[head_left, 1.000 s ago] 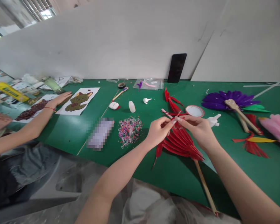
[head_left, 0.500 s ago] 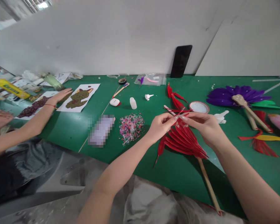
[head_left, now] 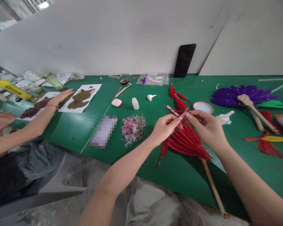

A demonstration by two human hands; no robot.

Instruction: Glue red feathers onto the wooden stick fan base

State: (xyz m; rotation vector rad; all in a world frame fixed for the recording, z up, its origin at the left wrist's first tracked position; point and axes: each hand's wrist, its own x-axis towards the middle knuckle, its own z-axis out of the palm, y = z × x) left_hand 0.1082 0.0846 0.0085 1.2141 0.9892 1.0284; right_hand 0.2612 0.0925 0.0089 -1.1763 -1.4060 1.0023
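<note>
My left hand [head_left: 166, 127] and my right hand [head_left: 206, 125] meet fingertip to fingertip, both pinching a thin red feather piece [head_left: 184, 115]. Below them a fan of red feathers [head_left: 191, 142] with a wooden handle [head_left: 213, 186] lies on the green table [head_left: 132, 160]. A single red feather [head_left: 163, 149] rests at the fan's left side, and more loose red feathers [head_left: 178, 98] lie beyond my hands. A pale stick [head_left: 171, 110] is just behind my left fingers. The exact shape of what the fingertips grip is partly hidden.
Glitter-like bits [head_left: 133, 127], a small bottle [head_left: 135, 103], a white nozzle [head_left: 151, 97] and a blurred phone [head_left: 103, 131] lie left. A round lid [head_left: 203, 107] and purple feather fan [head_left: 240, 97] are right. Another person's hand [head_left: 62, 95] touches a picture at far left.
My fingertips have drawn closer together around the red piece. The whole view has shifted slightly, and the fan looks otherwise the same.
</note>
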